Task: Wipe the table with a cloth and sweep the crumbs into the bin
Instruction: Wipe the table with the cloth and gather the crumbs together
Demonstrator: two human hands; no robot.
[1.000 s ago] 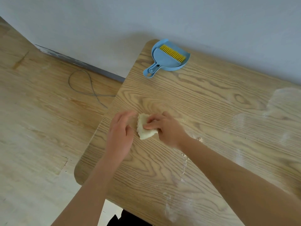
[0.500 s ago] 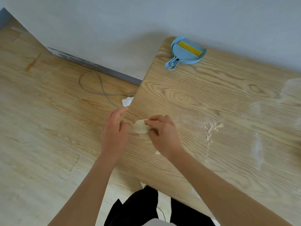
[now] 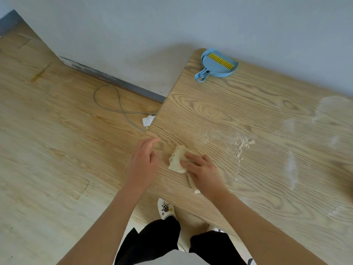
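A small crumpled cream cloth lies on the wooden table near its left edge. My right hand presses on the cloth with its fingers laid over it. Just left of the cloth, my left hand hovers at the table's edge, fingers relaxed and holding nothing. A small heap of pale crumbs with a thin trail sits to the right of the cloth. Whitish smears streak the table further right. No bin is in view.
A blue dustpan holding a brush with yellow bristles lies at the table's far left corner by the wall. On the wood floor to the left are a grey cable and a white power strip. My shoe stands below the near edge.
Both hands and the cloth have slid left across the table to its left edge. The view has pulled back, and the crumb heap now shows to the right.
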